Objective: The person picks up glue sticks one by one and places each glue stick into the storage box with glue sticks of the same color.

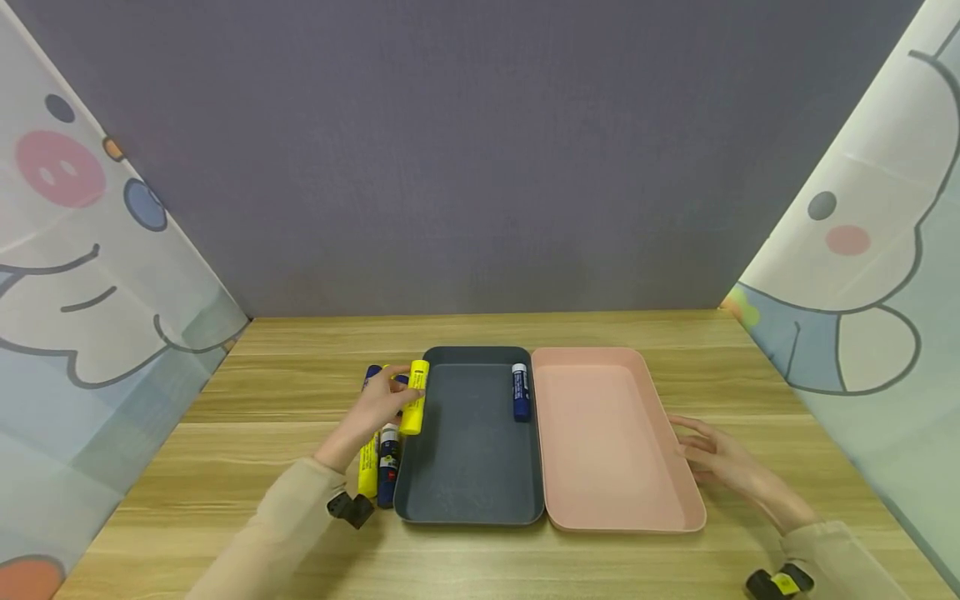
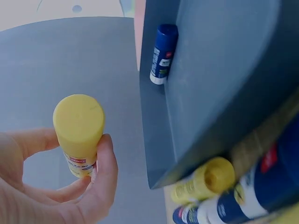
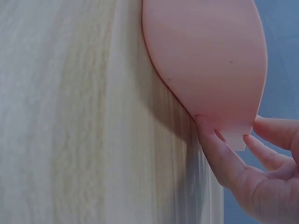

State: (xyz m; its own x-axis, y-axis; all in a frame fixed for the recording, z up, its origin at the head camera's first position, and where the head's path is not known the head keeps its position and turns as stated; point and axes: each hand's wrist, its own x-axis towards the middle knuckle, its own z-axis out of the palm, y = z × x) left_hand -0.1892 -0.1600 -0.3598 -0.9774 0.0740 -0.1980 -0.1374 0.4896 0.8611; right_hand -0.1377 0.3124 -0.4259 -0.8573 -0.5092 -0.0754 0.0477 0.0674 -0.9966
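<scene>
My left hand (image 1: 378, 402) pinches a yellow glue stick (image 1: 415, 398) between thumb and fingers, held over the left rim of the dark grey tray (image 1: 468, 467). In the left wrist view, its rounded yellow end (image 2: 79, 116) faces the camera. Inside the dark tray, a blue glue stick (image 1: 521, 393) with a white end lies along the right wall. My right hand (image 1: 723, 462) rests its fingers on the outer right side of the pink tray (image 1: 618, 450). Seen from the right wrist, the fingertips (image 3: 205, 123) touch the pink wall.
Left of the dark tray, several more glue sticks lie on the wooden table (image 1: 300, 367), among them a yellow one (image 1: 368, 471) and a blue one (image 1: 387, 475). My left hand partly hides others. The two trays stand side by side, and a grey panel (image 1: 480, 167) rises behind.
</scene>
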